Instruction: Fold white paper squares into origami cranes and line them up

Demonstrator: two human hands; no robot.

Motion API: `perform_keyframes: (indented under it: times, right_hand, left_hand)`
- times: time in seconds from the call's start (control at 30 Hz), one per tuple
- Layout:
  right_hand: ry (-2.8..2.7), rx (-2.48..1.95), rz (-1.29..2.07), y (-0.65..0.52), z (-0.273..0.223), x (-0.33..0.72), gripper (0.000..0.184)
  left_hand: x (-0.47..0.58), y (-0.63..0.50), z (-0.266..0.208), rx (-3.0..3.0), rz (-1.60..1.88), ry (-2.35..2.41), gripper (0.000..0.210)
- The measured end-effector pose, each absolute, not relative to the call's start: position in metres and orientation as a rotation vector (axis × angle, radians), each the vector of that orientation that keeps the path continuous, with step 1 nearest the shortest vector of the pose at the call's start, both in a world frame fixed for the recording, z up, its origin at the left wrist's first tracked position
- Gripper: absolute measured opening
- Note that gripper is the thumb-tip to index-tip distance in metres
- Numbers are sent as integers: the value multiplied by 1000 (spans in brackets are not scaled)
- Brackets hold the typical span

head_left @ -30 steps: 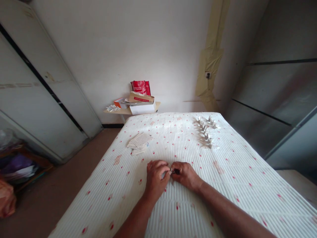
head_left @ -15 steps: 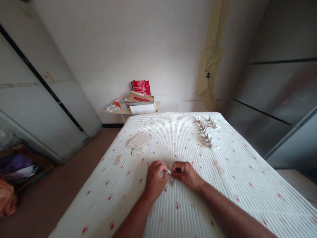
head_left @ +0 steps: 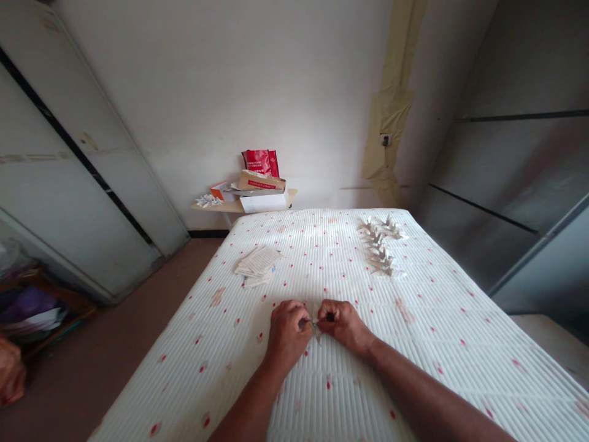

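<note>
A small piece of folded paper (head_left: 317, 335) is pinched between my two hands, low over the near middle of the bed. My left hand (head_left: 291, 328) grips it from the left with thumb and fingers together. From the right, my right hand (head_left: 344, 323) pinches it with curled fingers, nearly touching the left fingertips. Most of the paper is hidden by the fingers; a pointed part shows below them. Farther off to the right stand several folded paper cranes (head_left: 381, 253) in rows. A stack of printed paper sheets (head_left: 258, 265) lies ahead on the left.
The bed has a white ribbed cover (head_left: 331, 393) with red spots. Beyond its far edge, a small table (head_left: 232, 207) bears a white box (head_left: 264, 202), a red bag (head_left: 258, 161) and white paper pieces (head_left: 208, 201). Cabinets (head_left: 519, 159) stand at the right; floor shows at left.
The fingertips have shifted slightly on the folded paper, and its white flap between them shows less now. The stack and the cranes have stayed put.
</note>
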State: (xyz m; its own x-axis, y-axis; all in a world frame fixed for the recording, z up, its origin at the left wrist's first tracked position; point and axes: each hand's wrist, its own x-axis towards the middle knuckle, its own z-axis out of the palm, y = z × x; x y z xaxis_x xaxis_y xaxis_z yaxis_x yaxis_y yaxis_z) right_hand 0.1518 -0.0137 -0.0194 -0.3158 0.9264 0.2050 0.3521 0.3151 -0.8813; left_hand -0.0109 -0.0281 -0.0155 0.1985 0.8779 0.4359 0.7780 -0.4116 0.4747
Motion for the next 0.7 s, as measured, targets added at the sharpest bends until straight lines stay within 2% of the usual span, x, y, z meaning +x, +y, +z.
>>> perform_keyframes:
  times: [0.2, 0.4, 0.7]
  right_hand:
    - [-1847, -1134, 937, -14, -21, 151, 12]
    - [-1877, -1092, 878, -14, -22, 152, 10]
    - [-1910, -1097, 853, -16, -18, 153, 11]
  left_hand:
    - [-9, -37, -5, 2318, 1051, 1640, 29]
    - [-7, -35, -3, 2420, 956, 1541, 11]
    - [-6, -33, -5, 2430, 879, 1575, 10]
